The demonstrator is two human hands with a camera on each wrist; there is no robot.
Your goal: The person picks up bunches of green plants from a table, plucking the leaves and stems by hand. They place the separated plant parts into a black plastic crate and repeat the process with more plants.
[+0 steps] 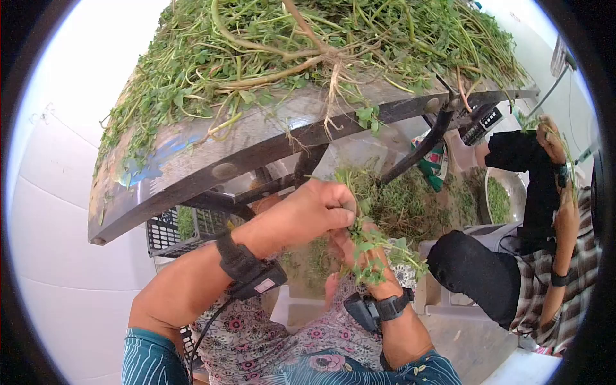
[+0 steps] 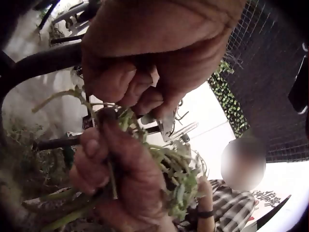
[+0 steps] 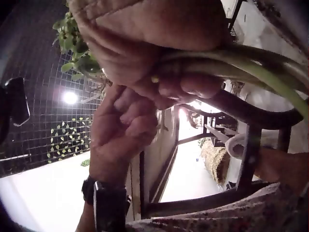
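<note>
My right hand (image 1: 346,247) grips a small bunch of leafy green stems (image 1: 375,256); in the right wrist view the stem ends (image 3: 260,72) run out past its curled fingers. Just above it, my left hand (image 1: 327,205) has its fingers curled and its thumb against the forefinger, pinching at the greens. The left wrist view has the two hands close together, with leaves (image 2: 181,193) hanging beside the right hand (image 2: 130,179). What lies between the left fingertips is partly hidden.
A table (image 1: 224,170) ahead bears a big heap of green plants (image 1: 385,45), one with bare roots. Beneath are a black crate (image 1: 167,234) and loose greens (image 1: 404,205). At right another person (image 1: 552,276) sits beside a metal basin (image 1: 513,183).
</note>
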